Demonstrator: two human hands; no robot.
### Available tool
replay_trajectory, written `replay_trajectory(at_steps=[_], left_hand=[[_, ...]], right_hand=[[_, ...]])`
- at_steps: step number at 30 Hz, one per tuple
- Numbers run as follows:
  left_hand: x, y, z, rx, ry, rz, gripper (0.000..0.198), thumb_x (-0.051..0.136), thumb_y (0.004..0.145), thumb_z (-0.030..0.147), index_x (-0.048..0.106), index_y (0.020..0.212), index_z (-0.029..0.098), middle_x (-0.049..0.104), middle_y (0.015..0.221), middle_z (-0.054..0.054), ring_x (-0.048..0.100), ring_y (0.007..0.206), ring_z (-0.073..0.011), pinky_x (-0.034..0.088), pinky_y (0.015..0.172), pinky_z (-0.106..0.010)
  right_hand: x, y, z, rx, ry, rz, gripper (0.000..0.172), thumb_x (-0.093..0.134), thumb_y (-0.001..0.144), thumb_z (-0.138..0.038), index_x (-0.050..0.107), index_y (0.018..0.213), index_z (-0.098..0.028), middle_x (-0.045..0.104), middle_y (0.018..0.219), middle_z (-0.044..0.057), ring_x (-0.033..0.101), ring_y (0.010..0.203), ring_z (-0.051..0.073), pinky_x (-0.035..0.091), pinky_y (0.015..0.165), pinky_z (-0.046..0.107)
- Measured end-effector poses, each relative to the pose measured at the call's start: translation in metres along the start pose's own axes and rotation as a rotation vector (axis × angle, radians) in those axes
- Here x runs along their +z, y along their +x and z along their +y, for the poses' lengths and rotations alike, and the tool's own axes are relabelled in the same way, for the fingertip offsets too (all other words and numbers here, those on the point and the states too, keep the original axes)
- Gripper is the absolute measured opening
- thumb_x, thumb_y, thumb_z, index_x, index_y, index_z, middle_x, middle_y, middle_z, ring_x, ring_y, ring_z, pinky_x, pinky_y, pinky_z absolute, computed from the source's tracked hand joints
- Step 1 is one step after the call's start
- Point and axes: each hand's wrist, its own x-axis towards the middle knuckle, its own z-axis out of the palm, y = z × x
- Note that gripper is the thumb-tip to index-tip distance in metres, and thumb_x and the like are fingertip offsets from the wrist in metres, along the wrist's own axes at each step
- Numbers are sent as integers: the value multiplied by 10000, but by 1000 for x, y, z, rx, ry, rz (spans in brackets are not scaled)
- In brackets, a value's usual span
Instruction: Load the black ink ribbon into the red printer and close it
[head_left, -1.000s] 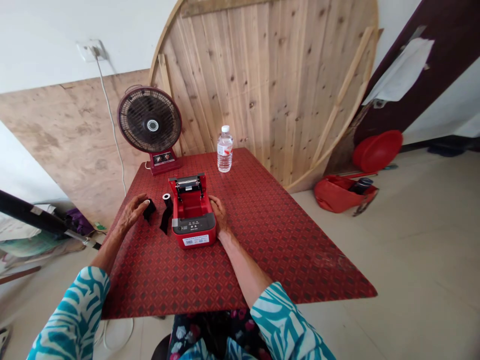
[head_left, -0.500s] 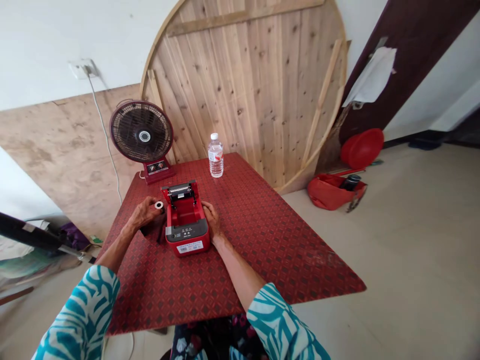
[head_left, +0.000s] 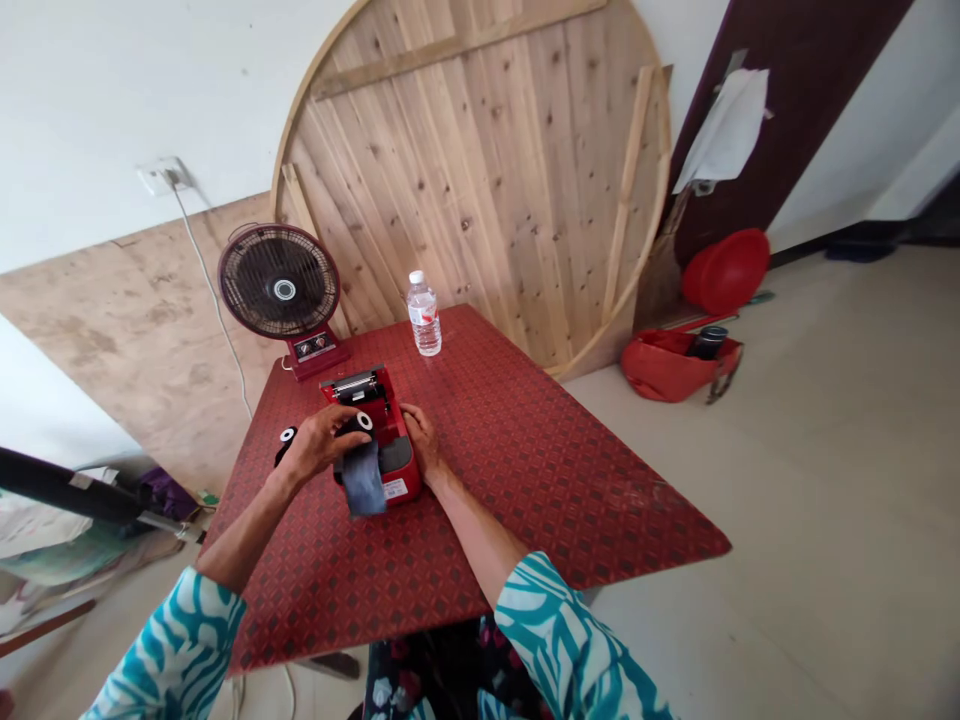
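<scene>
On the red surface patterned with dark diamonds [head_left: 547, 490], a loose blue-grey strip [head_left: 364, 482] hangs across the front of a boxy red plastic machine with a grey front panel [head_left: 407, 484]. My left hand [head_left: 322, 440] is closed in a pinch on the dark roll with a white ring-shaped core [head_left: 364, 421], above the machine's open compartment. My right hand [head_left: 421, 438] curves against the machine's right side; its fingers are partly hidden, so I cannot tell how firmly it grips. The hinged lid [head_left: 358, 386] is already up; the roll, I judge, is not yet seated, and the lid not yet down. A second dark roll with a white core [head_left: 288, 435] lies left of the machine. Beyond stand a clear plastic bottle [head_left: 425, 316] and a round maroon fan [head_left: 281, 285].
</scene>
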Motion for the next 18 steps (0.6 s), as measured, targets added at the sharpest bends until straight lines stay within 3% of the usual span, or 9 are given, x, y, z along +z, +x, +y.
replay_trajectory(at_steps=[3, 8, 13, 18], left_hand=[[13, 14, 14, -11, 301, -49, 313, 695, 778, 423, 696, 1043, 257, 731, 1063, -58, 680, 978, -266, 520, 809, -335], [29, 36, 26, -140, 633, -259, 320, 676, 799, 322, 681, 1111, 250, 719, 1111, -129, 674, 1024, -337, 517, 781, -381], [38, 57, 22, -141, 644, -352, 216, 710, 727, 232, 723, 942, 219, 748, 929, -133, 698, 930, -333, 513, 740, -362], [27, 55, 20, -60, 554, -440, 110, 654, 775, 295, 730, 835, 243, 759, 873, -56, 706, 859, -256, 507, 702, -286]], right_hand=[[1, 0, -2, -19, -19, 8, 321, 508, 802, -404, 694, 1016, -255, 712, 1100, 26, 616, 1079, 211, 428, 1009, 381], [2, -1, -5, -23, 5, 24, 318, 510, 786, -400, 699, 998, -255, 713, 1084, 22, 616, 1075, 206, 427, 1015, 379], [2, 0, -6, -28, 49, 19, 287, 527, 767, -392, 701, 958, -267, 721, 1051, 11, 622, 1043, 198, 440, 1000, 368], [2, 0, -7, -28, 46, 11, 282, 528, 768, -392, 702, 952, -268, 725, 1044, 10, 625, 1034, 200, 441, 996, 375]])
